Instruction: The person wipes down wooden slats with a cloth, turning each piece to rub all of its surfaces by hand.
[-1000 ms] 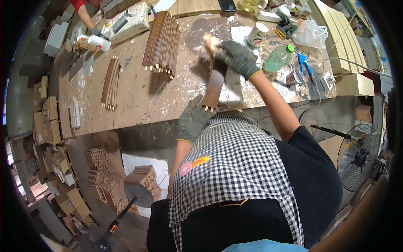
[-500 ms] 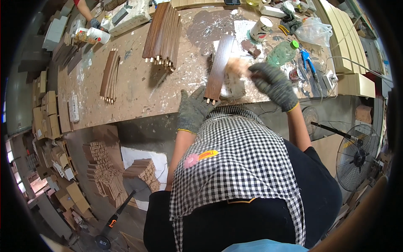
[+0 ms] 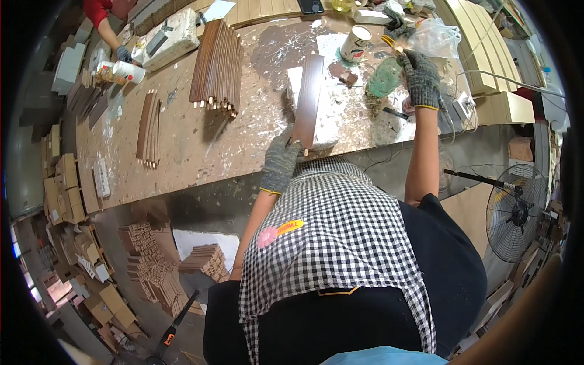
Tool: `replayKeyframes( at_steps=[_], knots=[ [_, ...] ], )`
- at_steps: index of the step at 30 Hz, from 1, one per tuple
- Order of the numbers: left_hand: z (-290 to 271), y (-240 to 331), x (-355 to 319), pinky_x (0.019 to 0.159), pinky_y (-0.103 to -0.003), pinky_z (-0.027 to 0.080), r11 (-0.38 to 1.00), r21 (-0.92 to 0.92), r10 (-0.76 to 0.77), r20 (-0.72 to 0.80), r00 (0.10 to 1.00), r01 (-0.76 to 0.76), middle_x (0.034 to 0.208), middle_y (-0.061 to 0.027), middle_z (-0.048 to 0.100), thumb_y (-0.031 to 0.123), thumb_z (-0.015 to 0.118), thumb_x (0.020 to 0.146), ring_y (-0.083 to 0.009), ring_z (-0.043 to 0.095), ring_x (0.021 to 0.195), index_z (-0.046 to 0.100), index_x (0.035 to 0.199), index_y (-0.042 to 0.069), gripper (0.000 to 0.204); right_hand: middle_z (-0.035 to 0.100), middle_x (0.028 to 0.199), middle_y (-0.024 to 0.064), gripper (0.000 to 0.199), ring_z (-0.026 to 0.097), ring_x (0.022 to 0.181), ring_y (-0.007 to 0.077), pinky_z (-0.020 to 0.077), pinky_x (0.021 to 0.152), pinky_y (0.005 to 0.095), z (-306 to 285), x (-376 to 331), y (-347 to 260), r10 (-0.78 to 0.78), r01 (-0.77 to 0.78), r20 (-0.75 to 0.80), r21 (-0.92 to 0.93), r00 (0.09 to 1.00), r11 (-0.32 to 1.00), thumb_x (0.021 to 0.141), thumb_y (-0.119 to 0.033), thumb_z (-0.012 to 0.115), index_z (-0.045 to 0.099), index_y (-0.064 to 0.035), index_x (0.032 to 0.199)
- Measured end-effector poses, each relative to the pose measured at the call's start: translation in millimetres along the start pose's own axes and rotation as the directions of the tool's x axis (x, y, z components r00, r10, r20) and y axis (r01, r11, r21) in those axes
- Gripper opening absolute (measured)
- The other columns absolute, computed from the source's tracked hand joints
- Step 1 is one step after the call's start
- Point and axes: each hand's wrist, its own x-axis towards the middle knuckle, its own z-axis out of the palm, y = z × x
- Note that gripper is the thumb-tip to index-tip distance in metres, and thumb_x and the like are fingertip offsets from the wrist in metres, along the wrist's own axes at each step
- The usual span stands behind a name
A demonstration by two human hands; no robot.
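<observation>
A dark brown wooden slat (image 3: 309,97) lies lengthwise on a pale block (image 3: 322,121) near the front edge of the paint-spattered workbench (image 3: 182,152), its near end toward the person. The left hand (image 3: 281,159), in a grey knit glove, is closed on that near end, fingers curled over the wood at the bench edge. The right hand (image 3: 421,78), gloved the same way, is stretched far out to the right and grips a small brush handle (image 3: 389,44) — its fingers are wrapped shut around it, just beside a green plastic bottle (image 3: 384,76) lying tilted on the bench. A little farther back stands an open paint can (image 3: 357,42), and a crumpled clear plastic bag (image 3: 435,38) sits to its right. To the left of the slat, well apart from it, a bundle of similar dark slats (image 3: 216,67) lies side by side, and a smaller group of slats (image 3: 148,128) lies farther left again. At the far left corner another person's gloved hand (image 3: 125,55) rests near a white spray can (image 3: 125,72). Down on the floor — below the bench — are stacks of short wood pieces (image 3: 149,261), and a standing fan (image 3: 517,210) is at the right.
</observation>
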Motion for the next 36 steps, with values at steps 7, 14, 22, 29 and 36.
replayKeyframes(
  at_steps=[7, 14, 22, 29, 36],
  knots=[
    [-11, 1, -10, 0.098, -0.041, 0.049, 1.000, 0.009, 0.018, -0.119, 0.993, -0.017, 0.118, -0.0187, 0.065, 0.021, 0.060, 0.100, -0.0301, 0.063, 0.109, 0.060, 0.135, 0.002, 0.039, 0.068, 0.120, 0.0169, 0.042, 0.063, 0.112, 0.0377, 0.0491, 0.097, 0.0447, 3, -18, -34, -0.049, 0.032, -0.136, -0.121, 0.990, 0.992, 0.089, -0.034, 0.074, 0.069, -0.0096, 0.123],
    [-34, 29, 7, 0.102, -0.044, 0.049, 0.927, 0.288, 0.213, 0.125, 0.969, -0.241, 0.119, -0.0177, 0.066, 0.023, 0.058, 0.100, -0.0349, 0.062, 0.114, 0.065, 0.128, 0.011, 0.031, 0.069, 0.111, 0.0189, 0.046, 0.066, 0.102, 0.0377, 0.0520, 0.090, 0.0442, 25, -10, -6, 0.047, -0.024, -0.140, 0.164, 0.989, 0.986, 0.083, -0.033, 0.080, 0.066, -0.0054, 0.117],
    [-33, 61, 151, 0.121, -0.047, 0.032, 0.240, 0.776, 0.618, 0.342, 0.708, -0.584, 0.148, -0.0097, 0.054, 0.022, 0.057, 0.096, -0.0316, 0.045, 0.141, 0.060, 0.136, 0.016, 0.041, 0.065, 0.085, 0.0069, 0.034, 0.062, 0.066, 0.0177, 0.0511, 0.055, 0.0315, -17, -43, 4, 0.602, -0.099, -0.202, 0.899, 0.772, 0.427, 0.094, -0.031, 0.073, 0.061, -0.0058, 0.112],
    [-32, 54, 195, 0.125, -0.050, 0.023, -0.087, 0.691, 0.493, 0.656, 0.572, -0.717, 0.142, -0.0118, 0.058, 0.025, 0.055, 0.095, -0.0306, 0.044, 0.142, 0.063, 0.127, 0.012, 0.035, 0.063, 0.133, 0.0117, 0.050, 0.063, 0.117, 0.0260, 0.0595, 0.092, 0.0429, 25, -93, 30, 0.400, -0.085, 0.532, 0.673, 0.746, -0.735, 0.101, -0.042, 0.054, 0.055, -0.0060, 0.136],
    [-93, 113, 104, 0.099, -0.041, 0.051, 0.410, 0.769, -0.099, 0.572, 0.814, -0.490, 0.120, -0.0159, 0.067, 0.038, 0.079, 0.082, -0.0301, 0.066, 0.110, 0.059, 0.119, 0.008, 0.052, 0.067, 0.118, 0.0123, 0.045, 0.066, 0.104, 0.0228, 0.0586, 0.088, 0.0357, 41, -104, 38, 0.474, -0.163, 0.493, 0.799, 0.729, -0.579, 0.102, -0.042, 0.050, 0.060, -0.0037, 0.124]
  ],
)
